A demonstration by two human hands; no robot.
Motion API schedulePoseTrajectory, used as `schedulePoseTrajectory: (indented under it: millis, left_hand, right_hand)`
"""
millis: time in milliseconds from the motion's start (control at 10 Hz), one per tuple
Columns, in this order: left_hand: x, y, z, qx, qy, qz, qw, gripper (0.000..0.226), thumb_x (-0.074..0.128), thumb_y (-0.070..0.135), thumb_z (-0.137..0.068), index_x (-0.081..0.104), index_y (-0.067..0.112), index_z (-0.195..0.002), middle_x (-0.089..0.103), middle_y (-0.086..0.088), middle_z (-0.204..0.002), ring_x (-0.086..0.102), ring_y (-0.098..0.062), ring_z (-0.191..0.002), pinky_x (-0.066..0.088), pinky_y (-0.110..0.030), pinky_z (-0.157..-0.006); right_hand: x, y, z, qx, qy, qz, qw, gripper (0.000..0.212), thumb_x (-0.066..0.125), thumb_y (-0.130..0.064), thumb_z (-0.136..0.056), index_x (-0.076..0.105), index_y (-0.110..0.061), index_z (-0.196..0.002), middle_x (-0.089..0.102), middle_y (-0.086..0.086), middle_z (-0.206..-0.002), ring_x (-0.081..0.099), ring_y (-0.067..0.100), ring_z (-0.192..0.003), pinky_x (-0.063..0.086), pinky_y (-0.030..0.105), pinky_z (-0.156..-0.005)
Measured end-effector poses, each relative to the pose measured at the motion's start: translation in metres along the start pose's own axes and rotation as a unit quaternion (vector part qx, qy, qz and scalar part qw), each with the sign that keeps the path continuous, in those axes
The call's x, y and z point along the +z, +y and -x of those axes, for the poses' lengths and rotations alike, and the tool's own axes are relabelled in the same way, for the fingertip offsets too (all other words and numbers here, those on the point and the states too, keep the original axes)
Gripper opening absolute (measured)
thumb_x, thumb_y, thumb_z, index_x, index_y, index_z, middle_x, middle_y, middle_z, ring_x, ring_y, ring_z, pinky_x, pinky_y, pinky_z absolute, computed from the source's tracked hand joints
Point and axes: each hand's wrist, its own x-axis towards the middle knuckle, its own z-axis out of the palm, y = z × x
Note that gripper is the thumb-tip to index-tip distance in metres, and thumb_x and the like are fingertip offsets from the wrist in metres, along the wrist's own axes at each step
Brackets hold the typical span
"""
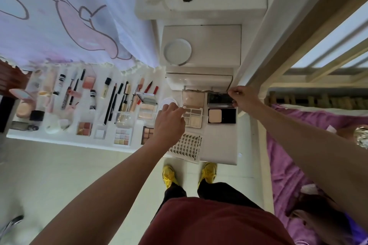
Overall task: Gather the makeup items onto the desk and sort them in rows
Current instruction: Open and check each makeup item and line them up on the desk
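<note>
two edges pinched: left hand on palette, right hand on compact.

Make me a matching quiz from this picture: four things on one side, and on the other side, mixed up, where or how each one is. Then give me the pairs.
Things:
1 lash card
2 round white dish
3 black compact
4 shoes

Place or state:
A open, beige powder showing
B yellow, on the floor
C on the higher step
D overhanging the edge nearest the person

Pairs: 1-D, 2-C, 3-A, 4-B
</note>
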Motion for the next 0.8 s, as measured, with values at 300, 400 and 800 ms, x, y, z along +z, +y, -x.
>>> schedulePoseTrajectory:
  millis: [300, 400, 800]
  left_hand:
    - [-0.001, -0.001, 0.001, -0.009, -0.008, -0.028, 1.000, 0.038, 0.052, 0.023, -0.094, 0.056, 0.015, -0.131, 0.054, -0.006, -0.130, 0.046, -0.024, -0.117, 0.041, -0.036, -0.095]
    - [-0.004, 0.001, 0.001, -0.012, -0.020, -0.027, 0.999, 0.040, 0.052, 0.023, -0.094, 0.053, 0.014, -0.133, 0.052, -0.007, -0.132, 0.045, -0.025, -0.119, 0.041, -0.036, -0.097]
    - [-0.014, -0.002, 0.000, -0.004, -0.015, 0.004, 1.000, 0.037, 0.053, 0.024, -0.093, 0.055, 0.015, -0.130, 0.051, -0.005, -0.134, 0.047, -0.023, -0.119, 0.043, -0.035, -0.094]
  right_hand:
    - [0.009, 0.016, -0.004, 0.064, 0.048, -0.056, 0.995, 0.031, 0.066, -0.026, -0.094, 0.060, -0.009, -0.119, 0.065, 0.011, -0.087, 0.059, 0.018, -0.062, 0.057, 0.040, -0.075]
    - [0.008, 0.015, -0.006, 0.061, 0.049, -0.041, 0.996, 0.037, 0.064, -0.030, -0.094, 0.059, -0.011, -0.125, 0.067, 0.014, -0.095, 0.059, 0.020, -0.065, 0.057, 0.040, -0.076]
    - [0.005, 0.002, 0.008, 0.000, 0.091, 0.191, 0.977, 0.045, 0.051, -0.035, -0.097, 0.053, -0.011, -0.135, 0.060, 0.008, -0.129, 0.058, 0.024, -0.112, 0.038, 0.026, -0.083]
